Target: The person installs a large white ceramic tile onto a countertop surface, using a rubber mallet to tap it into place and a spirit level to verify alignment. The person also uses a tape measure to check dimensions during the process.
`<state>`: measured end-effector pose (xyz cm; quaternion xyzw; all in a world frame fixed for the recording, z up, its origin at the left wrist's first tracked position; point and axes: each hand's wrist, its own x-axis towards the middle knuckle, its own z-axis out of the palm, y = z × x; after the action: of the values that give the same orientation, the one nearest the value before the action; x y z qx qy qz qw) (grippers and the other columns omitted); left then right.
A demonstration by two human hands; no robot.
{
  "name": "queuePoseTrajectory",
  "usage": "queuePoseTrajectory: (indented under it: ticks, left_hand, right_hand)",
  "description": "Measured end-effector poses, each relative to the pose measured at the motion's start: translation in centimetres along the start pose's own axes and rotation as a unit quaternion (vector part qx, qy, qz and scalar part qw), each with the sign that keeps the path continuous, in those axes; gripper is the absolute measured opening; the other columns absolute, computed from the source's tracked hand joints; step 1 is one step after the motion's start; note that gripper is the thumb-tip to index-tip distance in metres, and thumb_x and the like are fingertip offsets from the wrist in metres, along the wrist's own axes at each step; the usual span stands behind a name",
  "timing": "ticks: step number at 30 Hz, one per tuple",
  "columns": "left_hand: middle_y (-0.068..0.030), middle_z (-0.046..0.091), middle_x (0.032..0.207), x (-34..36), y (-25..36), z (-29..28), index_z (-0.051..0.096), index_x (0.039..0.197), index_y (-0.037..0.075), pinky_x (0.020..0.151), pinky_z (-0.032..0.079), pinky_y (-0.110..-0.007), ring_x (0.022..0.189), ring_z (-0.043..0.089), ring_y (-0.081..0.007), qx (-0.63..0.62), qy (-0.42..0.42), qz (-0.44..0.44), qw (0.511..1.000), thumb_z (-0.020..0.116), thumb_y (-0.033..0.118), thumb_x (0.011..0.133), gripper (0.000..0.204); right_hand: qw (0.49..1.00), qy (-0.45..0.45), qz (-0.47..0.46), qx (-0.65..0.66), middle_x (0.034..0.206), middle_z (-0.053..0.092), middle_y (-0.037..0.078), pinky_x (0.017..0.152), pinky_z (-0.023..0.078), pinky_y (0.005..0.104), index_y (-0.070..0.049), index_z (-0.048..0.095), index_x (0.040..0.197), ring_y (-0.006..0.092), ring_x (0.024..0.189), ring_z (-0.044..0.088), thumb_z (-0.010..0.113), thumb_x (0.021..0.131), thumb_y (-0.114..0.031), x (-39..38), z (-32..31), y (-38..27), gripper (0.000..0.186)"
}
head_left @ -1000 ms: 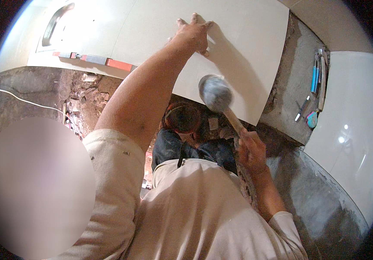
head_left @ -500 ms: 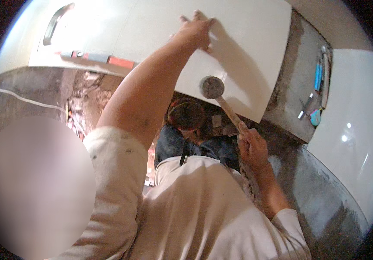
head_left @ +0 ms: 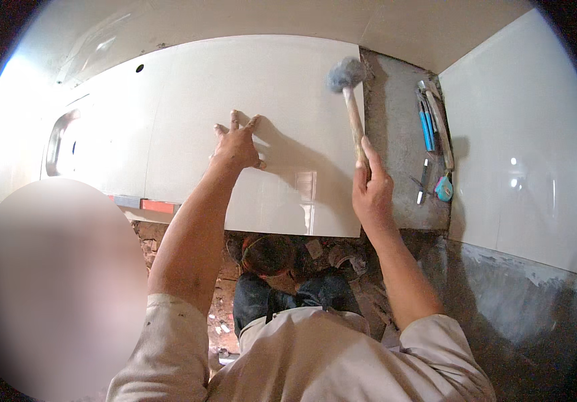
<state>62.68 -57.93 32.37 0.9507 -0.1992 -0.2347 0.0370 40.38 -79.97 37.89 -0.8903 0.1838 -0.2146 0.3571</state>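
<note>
My left hand (head_left: 236,144) rests with spread fingers on a large pale, glossy tile (head_left: 288,80). My right hand (head_left: 373,184) grips the wooden handle of a mallet (head_left: 346,75), whose grey, slightly blurred head is over the tile near its upper right corner. A grey-and-red straight bar (head_left: 158,205), perhaps a level, lies along the tile's near edge, left of my forearm. Toward the left end are an oblong metal-rimmed cutout (head_left: 59,141) and a small dark round hole (head_left: 140,68).
A concrete strip (head_left: 396,114) right of the tile holds blue-handled tools (head_left: 427,128), a pen-like item (head_left: 423,181) and a teal tape measure (head_left: 443,189). Pale tiled walls (head_left: 516,127) rise behind and right. Below the near edge are rubble (head_left: 151,238) and a dark round object (head_left: 268,253).
The view has shifted, showing more back wall. My right hand has lifted the mallet from the near part of the tile toward its far right corner. My left hand stays spread on the tile.
</note>
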Motion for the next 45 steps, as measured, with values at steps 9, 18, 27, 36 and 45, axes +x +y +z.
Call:
queuePoseTrajectory:
  ticks: [9,18,27,36,45]
  left_hand:
    - [-0.0121,0.009,0.176,-0.8,0.6,-0.8,0.029,0.164,0.043,0.105,0.048,-0.078,0.151,0.017,-0.0627,-0.018,-0.009,-0.011,1.000,0.103,0.029,0.058,0.130]
    - [-0.0111,0.009,0.176,0.1,0.0,0.0,0.032,0.162,0.045,0.104,0.048,-0.079,0.151,0.016,-0.0637,-0.036,-0.011,0.001,0.999,0.101,0.033,0.062,0.123]
    - [-0.0294,0.022,0.170,-0.4,-0.4,0.5,0.031,0.166,0.026,0.123,0.020,-0.072,0.155,0.027,-0.0511,0.068,0.035,0.066,0.995,0.101,0.046,0.059,0.129]
    - [-0.0274,0.004,0.173,-0.6,-15.0,-2.3,0.014,0.167,0.002,0.116,0.039,-0.071,0.157,0.013,-0.0538,-0.068,-0.008,-0.188,0.980,0.095,0.057,0.068,0.139]
    - [-0.0257,0.009,0.173,-2.3,-16.2,-4.3,0.020,0.166,0.005,0.116,0.043,-0.069,0.158,0.018,-0.0483,-0.131,-0.010,-0.243,0.961,0.101,0.046,0.064,0.137]
  right_hand:
    - [0.987,0.049,-0.152,-0.036,0.102,0.073,0.029,0.080,0.060,0.0538,-0.003,0.052,0.147,0.0477,0.090,0.073,0.057,0.100,-0.008,4.4,4.0,1.6,0.048]
    - [0.985,-0.158,0.038,-0.066,0.107,0.072,0.030,0.087,0.061,0.0513,-0.004,0.051,0.148,0.0470,0.098,0.072,0.060,0.096,-0.005,4.8,4.9,-0.6,0.052]
    - [0.991,-0.101,-0.075,-0.056,0.109,0.072,0.030,0.084,0.059,0.0516,-0.002,0.056,0.143,0.0435,0.099,0.073,0.058,0.099,-0.007,4.9,4.6,-2.2,0.044]
    - [0.981,-0.190,-0.018,0.026,0.100,0.074,0.029,0.077,0.060,0.0483,-0.003,0.057,0.143,0.0426,0.092,0.075,0.057,0.101,-0.009,1.7,8.9,-6.3,0.042]
    - [0.983,-0.136,-0.094,0.081,0.098,0.073,0.026,0.076,0.059,0.0411,0.001,0.056,0.145,0.0295,0.085,0.074,0.055,0.102,-0.007,3.8,17.4,-10.7,0.044]
